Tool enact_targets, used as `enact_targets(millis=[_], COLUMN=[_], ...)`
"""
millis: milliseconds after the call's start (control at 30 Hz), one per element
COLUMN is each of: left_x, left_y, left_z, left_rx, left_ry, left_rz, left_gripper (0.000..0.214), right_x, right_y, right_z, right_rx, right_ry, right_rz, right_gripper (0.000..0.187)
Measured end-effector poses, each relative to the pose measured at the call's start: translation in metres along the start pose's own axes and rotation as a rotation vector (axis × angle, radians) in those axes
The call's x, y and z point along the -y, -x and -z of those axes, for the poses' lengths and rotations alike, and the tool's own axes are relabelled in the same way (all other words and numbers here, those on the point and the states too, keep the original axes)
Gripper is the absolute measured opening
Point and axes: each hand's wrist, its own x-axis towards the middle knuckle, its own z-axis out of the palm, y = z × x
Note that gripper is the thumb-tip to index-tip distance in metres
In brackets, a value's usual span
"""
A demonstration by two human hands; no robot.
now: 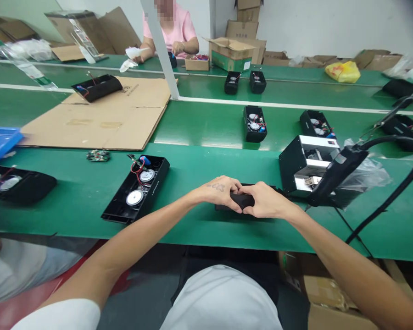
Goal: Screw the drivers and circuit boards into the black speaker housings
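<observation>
My left hand (223, 190) and my right hand (265, 200) meet over the front part of the green bench. Between them, thumbs and fingers are closed around a small black part (242, 200), whose exact kind I cannot make out. Under the hands lies a flat black casing (223, 207), mostly covered by them. To the left of my left hand sits an open black speaker box (136, 188) with two round speakers, red wires and a blue component showing.
Right of my hands stands a black-and-white machine (308, 165), with a black tool handle (340, 174) on a thick cable in front. Cardboard (103, 119), a small circuit-board pile (98, 156) and a blue tray (2, 142) lie leftward. Across the bench sits a person in pink (184, 27).
</observation>
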Motion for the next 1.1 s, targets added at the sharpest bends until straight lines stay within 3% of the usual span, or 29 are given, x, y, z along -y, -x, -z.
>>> enact_targets(millis=[333,500,733,867,933,1000,1067,1100], left_x=[0.003,0.008,0.006,0.003,0.003,0.004,0.008,0.011], left_y=[-0.003,-0.003,-0.002,0.003,0.011,0.022,0.032,0.037], left_z=[0.000,-0.004,-0.004,-0.007,-0.016,-0.033,-0.054,-0.064], left_rx=[0.007,0.021,0.008,-0.002,-0.040,-0.099,-0.170,-0.213], left_ry=[0.009,0.072,0.036,-0.044,-0.135,-0.247,-0.370,-0.431], left_rz=[0.003,0.024,0.013,-0.056,-0.128,-0.206,-0.287,-0.331], left_gripper=[0.046,0.042,0.041,0.036,0.027,0.020,0.018,0.017], right_x=[0.000,0.000,0.003,0.011,0.008,-0.005,-0.030,-0.045], right_y=[-0.002,-0.003,-0.003,0.016,0.037,0.063,0.086,0.094], right_z=[-0.005,-0.013,-0.015,-0.011,-0.005,0.002,0.009,0.013], right_rx=[-0.043,-0.105,-0.089,-0.103,-0.312,-0.803,-1.345,-1.499], right_ry=[0.144,0.241,0.248,0.215,0.132,0.046,0.033,0.060], right_rz=[-0.006,-0.022,-0.008,0.049,0.093,0.022,-0.156,-0.250], right_gripper=[0.046,0.046,0.036,0.036,0.035,0.032,0.038,0.048])
